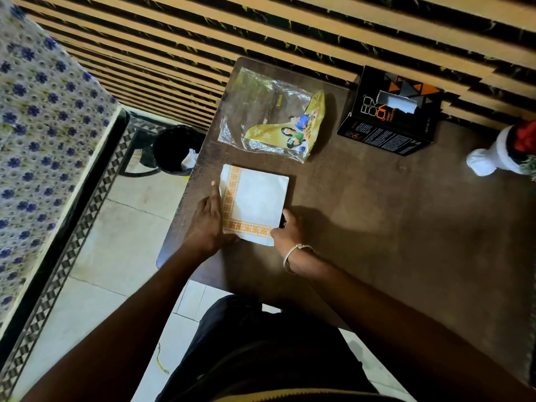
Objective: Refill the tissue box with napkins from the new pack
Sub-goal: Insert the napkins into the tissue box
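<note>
Two hands frame a stack of napkins (pixel 258 203) lying flat on the dark brown surface (pixel 391 227), a little left of the frame's centre. The stack is nearly square, white with an orange patterned border along its left and lower edges, and it sits slightly rotated, its upper left corner tipped toward the top of the frame. The left hand (pixel 207 224) lies flat against the stack's left edge, fingers stretched up along it. The right hand (pixel 288 227) pinches the lower right corner, thumb on the bordered top and fingers curled at the right side; a metal bangle (pixel 294 256) circles that wrist. Both hands touch the stack from opposite sides, neither closed around it.

Just above the stack lies the opened pack (pixel 272 117), a crumpled clear and yellow plastic wrapper, flattened and seemingly empty. In the upper right stands the tissue box (pixel 391 111), black with orange triangles, its slot facing up with a white tissue showing in it. At the right edge is a white vase (pixel 493 158). Left of the surface, on the floor, a black bin (pixel 177 149) holds some white scraps.
</note>
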